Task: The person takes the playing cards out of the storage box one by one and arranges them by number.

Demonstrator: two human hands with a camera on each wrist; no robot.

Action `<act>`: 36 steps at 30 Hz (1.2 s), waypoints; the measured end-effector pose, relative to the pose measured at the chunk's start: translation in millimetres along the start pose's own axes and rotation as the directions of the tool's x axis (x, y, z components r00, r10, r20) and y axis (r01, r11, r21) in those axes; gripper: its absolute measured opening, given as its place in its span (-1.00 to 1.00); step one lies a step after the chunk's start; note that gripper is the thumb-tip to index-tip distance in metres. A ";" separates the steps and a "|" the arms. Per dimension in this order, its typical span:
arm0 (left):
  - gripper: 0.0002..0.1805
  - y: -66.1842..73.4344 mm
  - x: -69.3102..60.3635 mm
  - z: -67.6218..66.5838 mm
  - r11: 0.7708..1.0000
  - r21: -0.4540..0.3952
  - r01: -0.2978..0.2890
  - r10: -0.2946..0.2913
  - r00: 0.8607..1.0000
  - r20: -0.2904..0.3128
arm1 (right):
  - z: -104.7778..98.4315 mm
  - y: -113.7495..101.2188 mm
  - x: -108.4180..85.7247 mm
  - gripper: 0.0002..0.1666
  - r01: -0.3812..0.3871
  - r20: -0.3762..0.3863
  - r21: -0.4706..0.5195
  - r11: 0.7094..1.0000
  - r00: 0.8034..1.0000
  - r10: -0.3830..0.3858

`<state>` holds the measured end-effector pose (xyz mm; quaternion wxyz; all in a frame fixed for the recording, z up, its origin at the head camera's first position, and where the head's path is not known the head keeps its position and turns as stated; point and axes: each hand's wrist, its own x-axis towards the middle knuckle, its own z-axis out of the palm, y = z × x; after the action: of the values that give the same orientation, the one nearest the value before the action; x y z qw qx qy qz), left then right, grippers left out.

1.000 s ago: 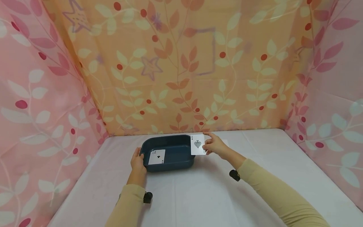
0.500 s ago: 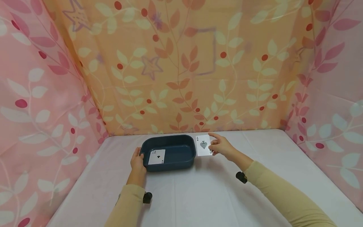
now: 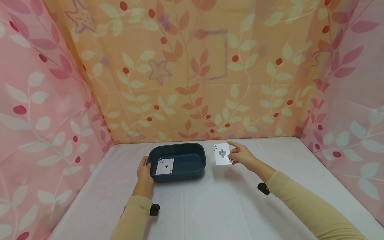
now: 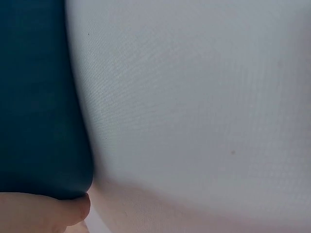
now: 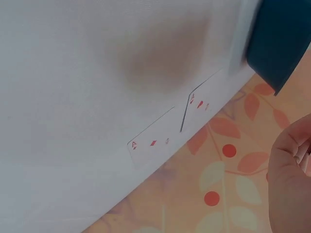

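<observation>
My left hand [image 3: 144, 170] grips the left end of a dark blue rectangular tray [image 3: 180, 175]; in the left wrist view one finger [image 4: 43, 211] lies by the tray's lower corner. An ace of clubs playing card [image 3: 164, 166] lies face up inside at the left, perhaps overlapping another card. Right of the tray, my right hand [image 3: 244, 156] pinches an ace of spades playing card [image 3: 222, 153] above the table, its face toward the head camera. The right wrist view shows only part of that hand [image 5: 291, 179], and the held card is out of sight.
In the right wrist view, an ace of diamonds [image 5: 153, 143] and a red ace, apparently hearts [image 5: 200, 104], lie flat near the white table's [image 3: 192, 206] back edge. A patterned orange cloth [image 3: 186, 110] stands behind, with pink cloth walls at both sides.
My right hand has carried the ace of spades rightward, from over the tray's right rim to a spot apart from it. My left hand stays on the tray.
</observation>
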<state>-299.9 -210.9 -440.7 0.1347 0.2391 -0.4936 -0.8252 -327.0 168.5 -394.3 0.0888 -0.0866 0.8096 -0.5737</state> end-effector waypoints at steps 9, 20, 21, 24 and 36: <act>-0.42 0.4 -2.2 2.2 1.000 -0.004 0.006 -0.006 1.000 -0.013 | -12.5 6.1 -3.5 -0.14 -0.006 -0.027 0.008 1.000 1.000 0.006; -0.41 0.6 -2.2 0.3 1.000 -0.012 0.002 -0.002 1.000 -0.004 | -24.1 15.6 -8.8 -0.18 -0.027 -0.060 0.028 0.999 0.998 0.029; -0.41 0.6 -1.9 0.5 1.000 -0.015 0.000 0.000 1.000 -0.002 | -25.8 16.5 -9.3 -0.18 -0.027 -0.060 0.022 0.999 0.998 0.029; -0.41 0.2 -0.8 0.8 1.000 -0.023 -0.005 0.005 1.000 0.000 | -30.3 18.8 -10.6 -0.20 -0.037 -0.077 0.008 0.999 0.996 0.038; -0.42 -3.0 0.7 -0.1 1.000 -0.023 -0.015 0.015 1.000 -0.004 | -44.7 32.6 -14.0 -0.31 -0.035 -0.113 -0.021 0.999 0.993 0.033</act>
<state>-300.4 -209.9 -443.5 0.1448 0.2353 -0.4856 -0.8294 -325.6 223.4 -409.9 0.0519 -0.0413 0.8211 -0.5670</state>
